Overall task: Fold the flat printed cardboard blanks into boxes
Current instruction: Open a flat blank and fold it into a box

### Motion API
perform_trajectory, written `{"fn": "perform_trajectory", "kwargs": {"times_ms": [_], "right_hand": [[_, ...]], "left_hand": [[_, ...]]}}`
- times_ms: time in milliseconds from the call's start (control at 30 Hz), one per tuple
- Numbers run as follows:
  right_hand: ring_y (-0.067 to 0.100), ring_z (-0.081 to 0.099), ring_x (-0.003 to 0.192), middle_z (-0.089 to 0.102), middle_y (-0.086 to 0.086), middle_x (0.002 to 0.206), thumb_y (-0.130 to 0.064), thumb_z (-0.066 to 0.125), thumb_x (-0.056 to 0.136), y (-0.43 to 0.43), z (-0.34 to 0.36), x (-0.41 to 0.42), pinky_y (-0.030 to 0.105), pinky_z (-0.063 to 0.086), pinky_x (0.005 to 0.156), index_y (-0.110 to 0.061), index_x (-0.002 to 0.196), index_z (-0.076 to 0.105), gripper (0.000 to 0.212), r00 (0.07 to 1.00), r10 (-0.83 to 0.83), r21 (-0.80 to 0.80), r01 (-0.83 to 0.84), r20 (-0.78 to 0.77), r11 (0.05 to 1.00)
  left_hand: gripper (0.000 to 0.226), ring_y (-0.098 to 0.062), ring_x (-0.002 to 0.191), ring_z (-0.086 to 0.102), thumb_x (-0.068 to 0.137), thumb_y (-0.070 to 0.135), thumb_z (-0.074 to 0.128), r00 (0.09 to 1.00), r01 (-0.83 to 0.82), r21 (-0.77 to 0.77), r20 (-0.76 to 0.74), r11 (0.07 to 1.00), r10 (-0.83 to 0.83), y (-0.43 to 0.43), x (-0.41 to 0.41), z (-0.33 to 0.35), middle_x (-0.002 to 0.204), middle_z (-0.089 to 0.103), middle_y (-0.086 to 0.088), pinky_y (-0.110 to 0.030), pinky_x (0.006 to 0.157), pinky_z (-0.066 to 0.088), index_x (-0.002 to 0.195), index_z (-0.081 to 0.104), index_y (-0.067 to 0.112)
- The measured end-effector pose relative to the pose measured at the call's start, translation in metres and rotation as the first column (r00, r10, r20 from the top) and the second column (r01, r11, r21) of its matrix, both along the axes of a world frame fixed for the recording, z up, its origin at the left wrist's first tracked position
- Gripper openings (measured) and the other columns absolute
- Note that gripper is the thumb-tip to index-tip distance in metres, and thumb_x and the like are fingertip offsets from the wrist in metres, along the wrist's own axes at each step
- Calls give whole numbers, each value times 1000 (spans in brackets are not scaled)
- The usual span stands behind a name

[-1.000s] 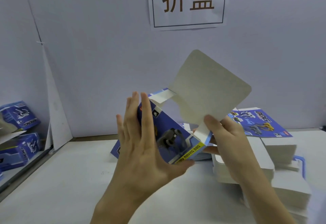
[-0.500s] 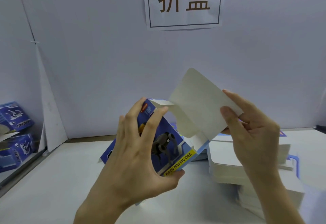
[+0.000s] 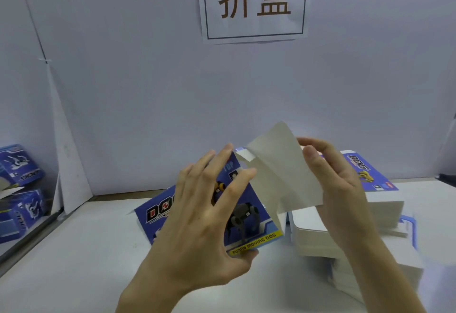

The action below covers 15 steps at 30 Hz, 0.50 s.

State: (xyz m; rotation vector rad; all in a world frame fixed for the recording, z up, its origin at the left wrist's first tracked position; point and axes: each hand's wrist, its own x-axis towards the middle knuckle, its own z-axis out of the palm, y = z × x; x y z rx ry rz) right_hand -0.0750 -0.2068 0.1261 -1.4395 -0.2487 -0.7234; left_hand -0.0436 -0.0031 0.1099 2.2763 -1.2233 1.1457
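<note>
My left hand (image 3: 197, 216) grips a half-formed blue printed box (image 3: 249, 216) with a robot dog picture, thumb under its lower edge and fingers spread over its front. The box's large grey-white flap (image 3: 278, 174) stands up at its right end. My right hand (image 3: 330, 184) pinches that flap between thumb and fingers and bends it toward the box. A stack of flat blanks (image 3: 350, 216) lies on the table behind my right hand, its top one printed side up. Another blue blank (image 3: 155, 211) lies flat behind my left hand.
Several folded blue boxes (image 3: 19, 189) are piled at the far left beyond the table's edge. A white partition wall carries a paper sign (image 3: 254, 4). More white blanks (image 3: 385, 270) lie at the right front of the white table (image 3: 74, 263).
The flap has come down from nearly upright toward the box. My right hand moved from the flap's base up to its outer edge and pinched it. The left hand's fingers curled more around the box.
</note>
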Motion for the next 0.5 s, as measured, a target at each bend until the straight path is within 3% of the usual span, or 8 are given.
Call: {"fn": "perform_trajectory", "kwargs": {"times_ms": [67,133,267,333,400,500], "right_hand": [[12,66,88,72,-4,100,-43,68,78,-5,0,-1,24,52,68,-31,104,74,29,972,208,87,-199,-113,976],[11,67,83,74,-1,94,-41,70,77,-7,0,-4,24,52,66,-27,100,77,28,947,282,79,-273,-152,959],[14,66,82,74,-5,89,-33,64,88,-2,-1,-2,33,48,74,-44,93,75,15,994,3,-124,-17,-108,992],[21,64,87,73,-4,88,-24,56,94,0,-1,-1,36,49,75,-48,89,73,29,994,-92,-153,81,-66,985],[18,67,87,74,-5,90,-27,57,90,3,1,-3,29,52,74,-43,92,75,24,998,-24,-106,18,-55,994],[4,70,84,76,-10,94,-37,54,81,8,4,-7,11,51,65,-38,101,75,30,969,202,-160,-225,-145,961]], "left_hand": [[101,-34,138,34,57,58,80,1000,17,15,15,1000,-17,-3,1,-1,153,24,-7,-57,100,43,139,36,21],[101,-35,138,36,56,58,81,1000,19,18,15,1000,-19,-3,1,-1,153,24,-5,-56,102,41,138,36,20],[101,-34,136,38,55,60,80,1000,16,16,23,1000,-16,-1,0,1,152,26,-4,-56,100,43,138,37,21],[100,-33,136,38,55,60,78,999,18,18,28,1000,-18,-3,-1,1,152,26,-5,-55,101,43,138,38,21],[100,-33,136,37,56,61,77,1000,6,16,23,1000,-6,-5,-1,0,152,25,-5,-54,102,42,139,38,21],[96,-34,137,35,58,60,77,1000,6,-8,-11,1000,-6,-5,-1,-1,153,23,-7,-56,99,43,138,41,21]]}}
